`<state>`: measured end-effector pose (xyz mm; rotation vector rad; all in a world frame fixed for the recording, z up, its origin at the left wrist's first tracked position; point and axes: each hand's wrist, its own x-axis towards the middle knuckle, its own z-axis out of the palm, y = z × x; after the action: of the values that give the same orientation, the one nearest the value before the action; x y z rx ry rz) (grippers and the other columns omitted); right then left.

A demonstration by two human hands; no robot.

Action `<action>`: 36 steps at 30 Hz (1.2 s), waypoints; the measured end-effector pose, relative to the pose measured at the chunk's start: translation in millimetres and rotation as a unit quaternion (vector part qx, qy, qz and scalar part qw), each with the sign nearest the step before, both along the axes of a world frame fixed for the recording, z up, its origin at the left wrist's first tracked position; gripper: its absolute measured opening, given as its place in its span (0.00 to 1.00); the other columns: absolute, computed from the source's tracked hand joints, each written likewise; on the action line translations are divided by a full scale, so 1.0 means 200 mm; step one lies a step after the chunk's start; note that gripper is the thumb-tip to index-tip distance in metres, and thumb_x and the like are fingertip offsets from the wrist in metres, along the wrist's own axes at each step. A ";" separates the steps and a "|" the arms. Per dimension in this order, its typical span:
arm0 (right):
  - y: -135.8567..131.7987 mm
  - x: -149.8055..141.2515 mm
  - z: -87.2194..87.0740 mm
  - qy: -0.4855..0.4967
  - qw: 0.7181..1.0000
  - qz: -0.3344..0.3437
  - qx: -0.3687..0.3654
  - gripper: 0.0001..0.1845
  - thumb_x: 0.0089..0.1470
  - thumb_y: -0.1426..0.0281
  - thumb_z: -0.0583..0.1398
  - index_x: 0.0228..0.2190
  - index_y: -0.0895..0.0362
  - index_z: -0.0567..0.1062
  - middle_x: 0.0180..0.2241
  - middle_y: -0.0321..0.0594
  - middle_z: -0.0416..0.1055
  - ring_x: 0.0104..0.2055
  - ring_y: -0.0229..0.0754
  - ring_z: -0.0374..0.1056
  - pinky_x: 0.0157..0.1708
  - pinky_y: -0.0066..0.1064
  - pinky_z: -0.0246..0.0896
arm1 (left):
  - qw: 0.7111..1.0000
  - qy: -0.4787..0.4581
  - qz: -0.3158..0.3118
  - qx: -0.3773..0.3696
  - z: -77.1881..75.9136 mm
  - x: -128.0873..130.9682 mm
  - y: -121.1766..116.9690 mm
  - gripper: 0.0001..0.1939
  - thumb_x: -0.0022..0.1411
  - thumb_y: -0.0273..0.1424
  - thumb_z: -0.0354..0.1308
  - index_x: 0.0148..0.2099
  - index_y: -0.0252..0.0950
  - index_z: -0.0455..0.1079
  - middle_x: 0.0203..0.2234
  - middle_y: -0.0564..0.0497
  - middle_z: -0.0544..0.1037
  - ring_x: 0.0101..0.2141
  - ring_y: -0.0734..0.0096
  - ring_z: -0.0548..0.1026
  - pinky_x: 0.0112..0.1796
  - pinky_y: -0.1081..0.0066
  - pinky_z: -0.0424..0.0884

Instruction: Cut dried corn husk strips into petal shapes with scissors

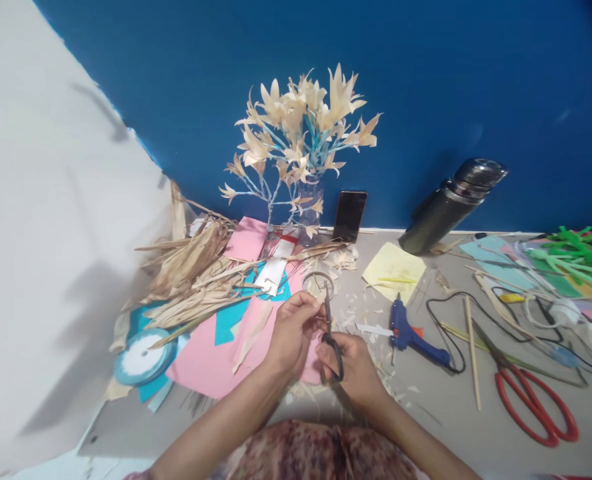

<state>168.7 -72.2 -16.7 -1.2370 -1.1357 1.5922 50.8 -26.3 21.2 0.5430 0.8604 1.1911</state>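
Note:
In the middle of the head view, my right hand [353, 367] grips small black-handled scissors [333, 343], whose blades point away from me. Close by on the left, my left hand [296, 327] is closed in a pinch beside the blades. A small pale piece, apparently dried husk, shows at its fingertips, mostly hidden by them. Pink paper [209, 357] lies under and left of my hands, with a long husk strip [253, 337] on it. Pale cut scraps [349, 310] are scattered around the scissors.
Dried husks [196, 257] and a blue ribbon roll [143, 357] lie left. Husk flowers [296, 120] stand behind, near a phone [350, 215] and a leaning flask [449, 207]. To the right are a blue glue gun [411, 337], its black cord, and red-handled scissors [531, 403].

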 end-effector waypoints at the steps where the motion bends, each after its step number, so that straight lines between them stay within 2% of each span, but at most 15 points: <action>1: 0.00 0.00 0.00 -0.001 1.000 -0.001 0.003 0.24 0.46 0.54 0.68 0.15 0.58 0.67 0.13 0.33 0.61 0.16 0.32 0.54 0.17 0.24 0.48 | 1.000 -0.001 0.001 -0.001 0.00 0.00 0.00 0.10 0.51 0.28 0.64 0.26 0.35 0.64 0.21 0.54 0.72 0.22 0.76 0.69 0.27 0.74 0.64; 5: 0.00 0.00 -0.01 0.001 1.000 -0.011 0.008 0.24 0.48 0.54 0.66 0.15 0.58 0.67 0.13 0.33 0.62 0.16 0.32 0.54 0.17 0.24 0.48 | 1.000 -0.002 -0.001 0.001 -0.02 0.00 0.00 0.09 0.52 0.28 0.64 0.26 0.34 0.65 0.23 0.53 0.73 0.23 0.75 0.71 0.28 0.74 0.65; 9: 0.00 0.00 -0.03 0.006 0.997 -0.071 0.016 0.24 0.52 0.53 0.64 0.17 0.58 0.69 0.16 0.35 0.65 0.18 0.33 0.57 0.18 0.24 0.49 | 1.000 0.007 -0.007 -0.003 -0.03 -0.01 0.00 0.09 0.53 0.29 0.65 0.28 0.34 0.67 0.24 0.52 0.74 0.26 0.75 0.72 0.29 0.75 0.65; 11: 0.00 0.01 -0.03 0.015 0.996 -0.081 0.022 0.24 0.53 0.53 0.63 0.18 0.58 0.70 0.17 0.36 0.67 0.18 0.33 0.57 0.18 0.23 0.50 | 1.000 0.005 -0.011 -0.007 -0.03 0.00 0.00 0.10 0.52 0.30 0.66 0.28 0.33 0.68 0.23 0.53 0.73 0.25 0.76 0.71 0.28 0.76 0.64; 15: 0.00 0.01 -0.01 0.007 0.999 -0.035 0.036 0.24 0.52 0.51 0.63 0.19 0.58 0.71 0.17 0.36 0.67 0.18 0.33 0.58 0.18 0.24 0.51 | 1.000 -0.011 -0.016 -0.022 -0.04 0.01 0.00 0.12 0.49 0.32 0.70 0.28 0.33 0.69 0.20 0.55 0.71 0.22 0.78 0.68 0.27 0.77 0.63; 20: -0.01 -0.02 -0.01 0.020 0.998 0.008 0.051 0.26 0.50 0.49 0.63 0.18 0.58 0.70 0.16 0.37 0.68 0.18 0.35 0.61 0.20 0.25 0.54 | 0.999 -0.024 0.015 -0.042 -0.06 0.02 -0.01 0.14 0.45 0.32 0.72 0.28 0.33 0.70 0.19 0.55 0.71 0.21 0.79 0.67 0.26 0.77 0.62; 24: -0.01 -0.03 -0.02 0.021 0.999 0.004 0.044 0.26 0.48 0.49 0.64 0.18 0.57 0.69 0.16 0.36 0.67 0.18 0.35 0.61 0.20 0.25 0.55 | 0.998 -0.029 0.024 -0.048 -0.05 0.03 -0.02 0.13 0.44 0.31 0.72 0.26 0.33 0.70 0.18 0.56 0.70 0.19 0.80 0.65 0.23 0.77 0.60; 28: -0.01 -0.02 -0.03 0.007 0.999 0.008 0.052 0.24 0.51 0.52 0.63 0.18 0.58 0.69 0.15 0.35 0.66 0.18 0.35 0.61 0.20 0.25 0.54 | 0.999 -0.023 0.021 -0.041 -0.05 0.03 -0.03 0.12 0.44 0.31 0.71 0.26 0.33 0.70 0.17 0.56 0.70 0.20 0.79 0.65 0.23 0.77 0.60; 36: -0.01 -0.01 -0.04 0.003 0.999 -0.005 0.045 0.23 0.49 0.54 0.65 0.17 0.58 0.68 0.15 0.33 0.63 0.18 0.32 0.54 0.18 0.25 0.48 | 0.999 -0.008 0.021 -0.025 -0.06 0.03 -0.03 0.11 0.46 0.30 0.70 0.26 0.33 0.71 0.18 0.55 0.71 0.21 0.79 0.66 0.25 0.76 0.62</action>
<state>165.9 -74.7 -23.9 -1.1776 -1.1825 1.5195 56.9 -31.8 9.1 0.4767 0.8882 1.2075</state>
